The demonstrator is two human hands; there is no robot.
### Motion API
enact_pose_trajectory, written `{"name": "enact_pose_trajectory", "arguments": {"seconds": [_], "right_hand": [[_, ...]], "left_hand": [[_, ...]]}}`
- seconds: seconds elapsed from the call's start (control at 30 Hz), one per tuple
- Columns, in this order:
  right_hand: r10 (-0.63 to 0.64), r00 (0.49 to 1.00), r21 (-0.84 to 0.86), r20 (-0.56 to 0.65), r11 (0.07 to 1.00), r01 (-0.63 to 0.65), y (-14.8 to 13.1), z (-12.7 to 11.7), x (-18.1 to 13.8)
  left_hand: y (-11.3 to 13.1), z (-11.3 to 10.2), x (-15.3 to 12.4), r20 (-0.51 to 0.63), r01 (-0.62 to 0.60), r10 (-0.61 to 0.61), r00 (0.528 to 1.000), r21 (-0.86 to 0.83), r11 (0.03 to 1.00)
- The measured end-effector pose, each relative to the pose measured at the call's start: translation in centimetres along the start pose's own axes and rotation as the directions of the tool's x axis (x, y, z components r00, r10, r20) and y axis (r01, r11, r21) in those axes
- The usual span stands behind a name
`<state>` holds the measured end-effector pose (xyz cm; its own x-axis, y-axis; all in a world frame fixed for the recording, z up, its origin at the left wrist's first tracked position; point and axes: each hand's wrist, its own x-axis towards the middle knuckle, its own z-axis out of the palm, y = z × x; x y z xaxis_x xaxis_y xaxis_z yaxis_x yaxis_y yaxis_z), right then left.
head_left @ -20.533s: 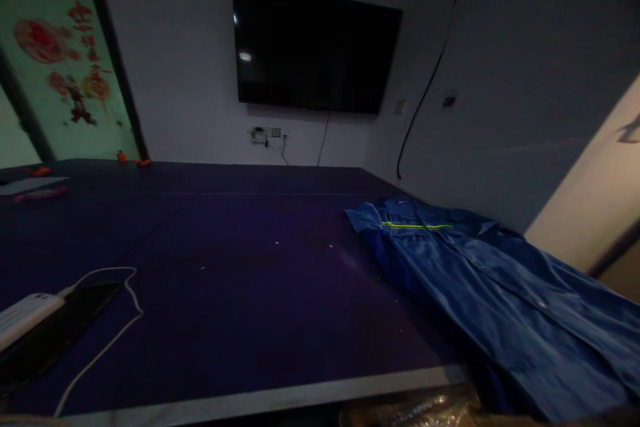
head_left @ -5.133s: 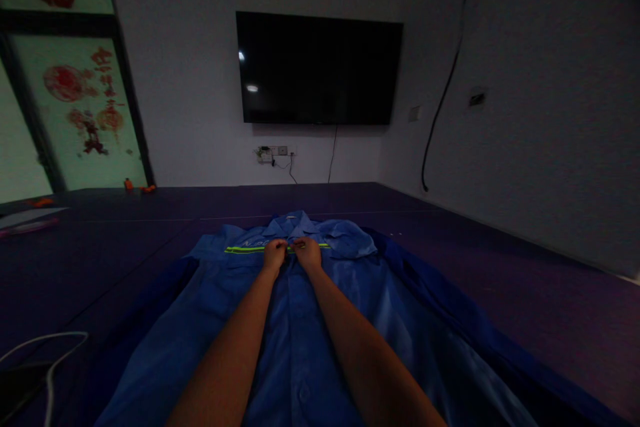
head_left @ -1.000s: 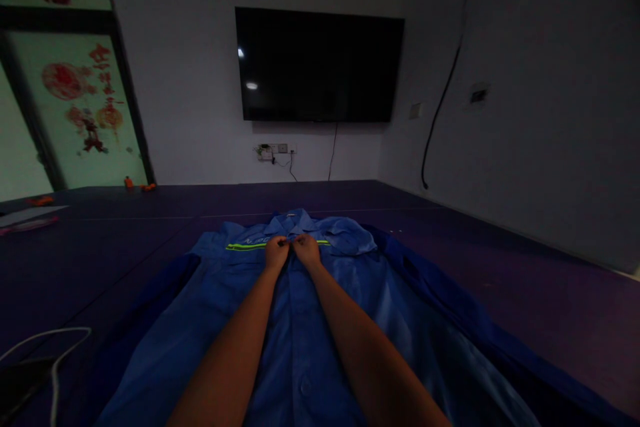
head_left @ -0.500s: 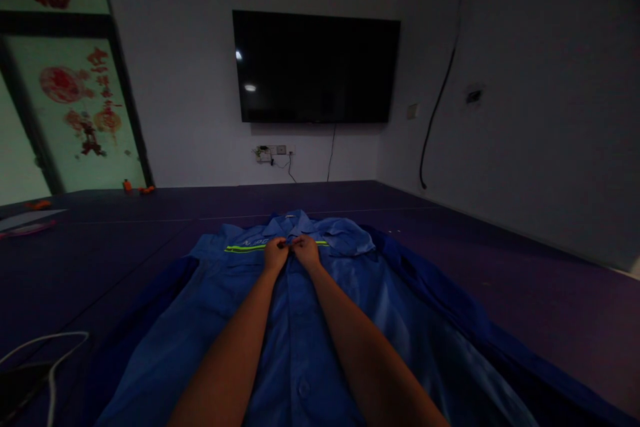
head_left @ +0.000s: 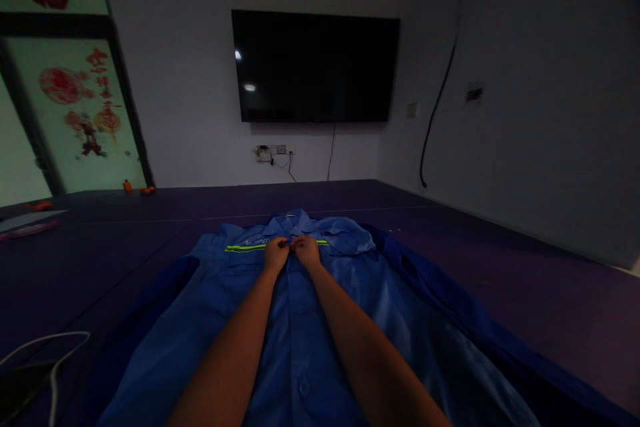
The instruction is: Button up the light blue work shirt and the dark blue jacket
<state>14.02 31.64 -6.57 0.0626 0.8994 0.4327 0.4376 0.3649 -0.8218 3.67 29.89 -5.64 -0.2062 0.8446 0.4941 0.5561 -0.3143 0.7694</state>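
On my feed the left hand (head_left: 276, 255) and the right hand (head_left: 306, 251) sit knuckle to knuckle, touching at the fingertips. Both are curled tight and pinch the front opening of the blue work jacket (head_left: 320, 347) just under its collar (head_left: 293, 219). Whatever is between the fingertips is too small and dim for me to make out. Both bare forearms run from the bottom edge of the view straight up the middle of the garment. The jacket lies front up and spread flat on the dark table (head_left: 500, 280), collar pointing away from me and hem toward me, with its sleeves trailing off to either side in deeper shadow. A yellow-green reflective stripe (head_left: 245, 247) crosses the chest at the level of the hands, showing on the left of them and just past the right hand. One button (head_left: 301, 387) shows on the front strip between the forearms, near the bottom of the view. At the lower left a white cable (head_left: 50, 357) loops over the table edge beside something dark I cannot identify. Beyond the table a black television (head_left: 315, 67) hangs on the pale wall, with a wall socket (head_left: 273, 149) below it. A black cable (head_left: 440, 100) runs down the wall on the right. At far left is a glass panel (head_left: 75, 113) with red paper decorations.
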Motion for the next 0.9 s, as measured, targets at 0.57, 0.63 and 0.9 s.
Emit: {"name": "enact_pose_trajectory", "arguments": {"seconds": [0.57,0.63,0.9], "right_hand": [[0.002,1.000,-0.060,0.005,0.998,-0.002,0.56,0.27,0.41],[0.003,1.000,-0.067,0.003,0.998,-0.002,0.65,0.28,0.47],[-0.012,1.000,-0.066,-0.001,0.998,0.012,0.90,0.34,0.62]], "left_hand": [[-0.88,0.39,0.26,-0.006,-0.020,0.020,1.000,-0.029,0.999],[-0.90,0.43,0.28,-0.008,-0.020,0.019,1.000,-0.035,0.999],[-0.57,0.22,0.21,0.002,-0.031,0.031,1.000,-0.042,0.999]]}}
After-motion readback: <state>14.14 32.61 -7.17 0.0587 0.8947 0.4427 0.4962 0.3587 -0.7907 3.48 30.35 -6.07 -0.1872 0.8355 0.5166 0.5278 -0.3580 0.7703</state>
